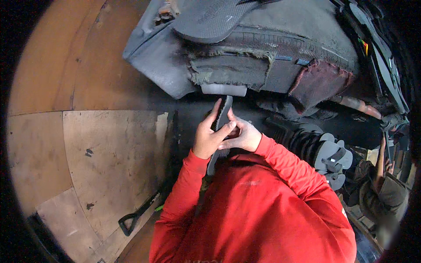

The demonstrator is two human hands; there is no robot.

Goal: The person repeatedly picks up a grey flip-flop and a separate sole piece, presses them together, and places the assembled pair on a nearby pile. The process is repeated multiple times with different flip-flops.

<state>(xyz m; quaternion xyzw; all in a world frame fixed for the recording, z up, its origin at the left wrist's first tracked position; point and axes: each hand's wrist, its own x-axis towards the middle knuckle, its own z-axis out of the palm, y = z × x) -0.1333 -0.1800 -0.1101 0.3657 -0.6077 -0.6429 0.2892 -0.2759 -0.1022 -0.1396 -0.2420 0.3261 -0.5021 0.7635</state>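
Sole strip, dark rubber, stands upright at my chest below the grey bag's lower edge. My left hand and right hand pinch it; I'd hold it firmly, thumbs close together.

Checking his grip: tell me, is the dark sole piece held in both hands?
Yes. Left hand and right hand both clasp the dark sole piece, upright.

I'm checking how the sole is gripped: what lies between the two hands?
In the head view, the dark flat sole piece stands on edge between the left hand and right hand, pinched from both sides.
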